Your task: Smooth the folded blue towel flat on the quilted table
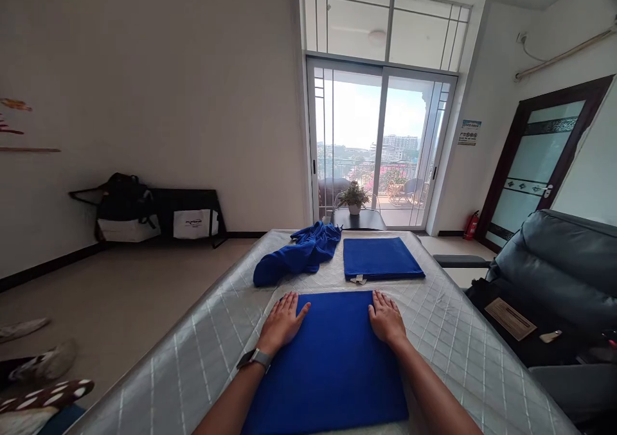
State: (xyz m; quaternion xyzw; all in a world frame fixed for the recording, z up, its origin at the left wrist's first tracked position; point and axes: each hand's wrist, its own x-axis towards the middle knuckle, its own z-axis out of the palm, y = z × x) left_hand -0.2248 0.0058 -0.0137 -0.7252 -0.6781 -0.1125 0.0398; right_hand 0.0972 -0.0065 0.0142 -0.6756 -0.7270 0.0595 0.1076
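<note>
The left hand (283, 324) and right hand (387, 319) lie flat, well apart, palms down, fingers outstretched forward, thumbs angled inward, at the far corners of a blue cloth (335, 367) on the quilted surface (450, 335).

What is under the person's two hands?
The near cloth, on a silver cover. The left hand and right hand overlap its side edges; what's directly beneath them is hidden.

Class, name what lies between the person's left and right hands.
In the head view, a flat blue cloth lies between them: the left hand rests at its far left corner, the right hand at its far right.
</note>
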